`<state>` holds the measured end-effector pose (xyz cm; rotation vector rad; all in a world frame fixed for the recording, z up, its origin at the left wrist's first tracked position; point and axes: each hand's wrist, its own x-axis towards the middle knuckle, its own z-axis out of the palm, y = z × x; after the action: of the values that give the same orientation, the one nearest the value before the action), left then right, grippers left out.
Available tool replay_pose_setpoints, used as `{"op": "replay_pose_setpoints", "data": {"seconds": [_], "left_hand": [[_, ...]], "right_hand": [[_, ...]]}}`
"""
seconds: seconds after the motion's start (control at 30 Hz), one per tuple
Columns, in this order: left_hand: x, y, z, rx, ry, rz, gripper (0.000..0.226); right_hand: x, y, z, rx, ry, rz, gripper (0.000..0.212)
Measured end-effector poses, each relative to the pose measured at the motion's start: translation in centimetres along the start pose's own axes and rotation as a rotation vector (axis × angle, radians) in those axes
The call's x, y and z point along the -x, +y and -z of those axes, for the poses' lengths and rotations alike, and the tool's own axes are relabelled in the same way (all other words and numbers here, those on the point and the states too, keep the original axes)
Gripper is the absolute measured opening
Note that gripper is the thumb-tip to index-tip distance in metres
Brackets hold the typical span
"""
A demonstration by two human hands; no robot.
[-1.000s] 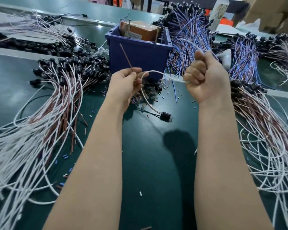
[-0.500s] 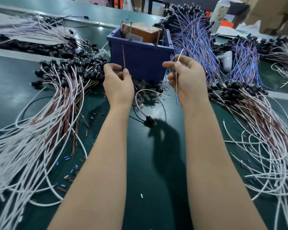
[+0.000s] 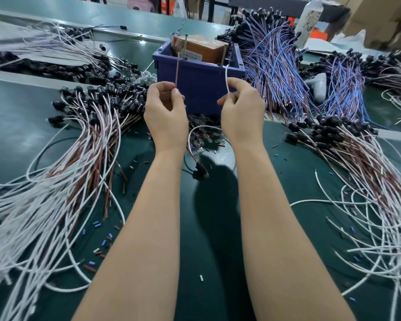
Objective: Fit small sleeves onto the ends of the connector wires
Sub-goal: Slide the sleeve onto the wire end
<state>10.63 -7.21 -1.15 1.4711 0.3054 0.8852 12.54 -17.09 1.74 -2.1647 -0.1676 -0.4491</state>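
Pinching a thin brown wire in the left hand, tip straight up. Pinching a bendy white wire in the right hand, just near of the smooth blue box. Small black plug low between the wrists.

Hands: 2, left hand and right hand.
Held wires: 2, brown wire and white wire.
Blue bin: 1, at 12 o'clock.
Cardboard box: 1, inside the bin.
White-and-brown heaps: 2, left heap at 9 o'clock and right heap at 3 o'clock.
Blue-wire heaps: 2, near blue heap at 1 o'clock and far blue heap at 2 o'clock.
Loose sleeves: too many to count.
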Motion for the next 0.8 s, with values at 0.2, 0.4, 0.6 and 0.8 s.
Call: {"op": "replay_pose_setpoints", "data": {"seconds": [0.2, 0.4, 0.6, 0.8], "left_hand": [[-0.47, 0.00, -0.16, 0.043, -0.054, 0.056, 0.015], [-0.57, 0.02, -0.18, 0.094, -0.074, 0.088, 0.019], [-0.39, -0.13, -0.40, 0.077, -0.102, 0.078, 0.017], [-0.39, -0.15, -0.45, 0.082, -0.126, 0.071, 0.016]], "right_hand": [[0.16, 0.46, -0.05, -0.010, -0.017, 0.025, 0.046], [0.54, 0.41, -0.28, -0.068, 0.065, 0.035, 0.034], [0.62, 0.18, -0.37, -0.089, 0.127, 0.046, 0.037], [0.65, 0.08, -0.50, -0.036, 0.040, 0.076, 0.043]]}}
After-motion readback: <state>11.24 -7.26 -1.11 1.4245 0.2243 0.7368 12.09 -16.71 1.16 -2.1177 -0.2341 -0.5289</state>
